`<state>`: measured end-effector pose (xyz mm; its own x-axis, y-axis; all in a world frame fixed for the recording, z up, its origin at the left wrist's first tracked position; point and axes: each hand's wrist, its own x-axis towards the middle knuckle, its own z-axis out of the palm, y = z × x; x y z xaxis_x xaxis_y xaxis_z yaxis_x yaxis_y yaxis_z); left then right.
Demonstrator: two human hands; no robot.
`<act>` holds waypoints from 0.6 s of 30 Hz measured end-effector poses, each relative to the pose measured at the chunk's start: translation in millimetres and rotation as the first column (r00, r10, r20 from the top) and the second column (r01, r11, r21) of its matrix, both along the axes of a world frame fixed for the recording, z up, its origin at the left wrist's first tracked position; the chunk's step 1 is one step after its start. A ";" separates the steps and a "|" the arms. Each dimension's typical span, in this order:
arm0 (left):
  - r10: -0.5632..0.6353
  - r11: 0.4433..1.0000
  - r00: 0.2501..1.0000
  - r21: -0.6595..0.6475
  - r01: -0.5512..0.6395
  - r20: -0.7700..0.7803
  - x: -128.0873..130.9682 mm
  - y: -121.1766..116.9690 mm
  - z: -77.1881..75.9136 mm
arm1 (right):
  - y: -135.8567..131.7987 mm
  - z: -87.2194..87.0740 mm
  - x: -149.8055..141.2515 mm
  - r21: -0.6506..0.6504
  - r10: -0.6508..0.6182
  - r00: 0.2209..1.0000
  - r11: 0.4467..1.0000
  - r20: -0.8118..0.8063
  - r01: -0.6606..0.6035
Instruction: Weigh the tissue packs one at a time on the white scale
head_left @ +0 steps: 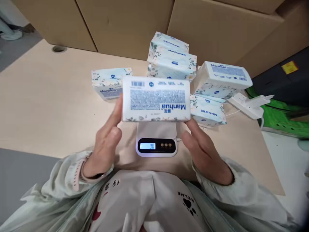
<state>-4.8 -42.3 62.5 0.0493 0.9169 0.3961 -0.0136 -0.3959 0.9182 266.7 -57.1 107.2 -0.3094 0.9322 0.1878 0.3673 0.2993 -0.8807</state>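
Note:
Between my two hands a tissue pack (156, 100) is held up, its printed side facing me with the lettering upside down. My left hand (106, 145) grips its left end, and my right hand (202, 148) has its fingers at the lower right corner. Most of the fingers are hidden behind the pack. Below and partly behind it, a white digital scale (156, 129) rests on the table, its lit display (147, 146) reading 0.0. Behind my left fingertips stands another tissue pack (111, 82).
Stacked tissue packs (172, 62) stand at the back, and more packs (223, 79) lie to the right beside a white power strip (248, 104). Large cardboard boxes (125, 25) line the wooden table's (48, 103) far edge. A cable hole (59, 49) is at the far left.

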 end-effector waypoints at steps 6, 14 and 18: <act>-0.088 0.994 0.996 -0.067 0.086 -0.034 14.9 0.9 -43.0 | -14.6 -68.0 23.6 0.002 -0.185 0.980 0.983 0.075 0.186; 0.366 0.930 0.922 -0.025 -0.366 0.126 12.4 9.4 -49.7 | -4.0 -116.6 30.8 0.324 -0.564 0.750 0.678 -0.346 0.660; 0.402 0.915 0.908 -0.075 -0.395 0.122 10.9 10.6 -47.3 | -2.9 -112.7 24.7 0.344 -0.637 0.689 0.597 -0.347 0.725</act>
<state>6.1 -31.7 15.2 -0.3739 0.8669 0.3297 0.0140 -0.3502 0.9366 291.3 -60.0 -5.5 0.4606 0.6613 0.5921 0.4805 0.3751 -0.7927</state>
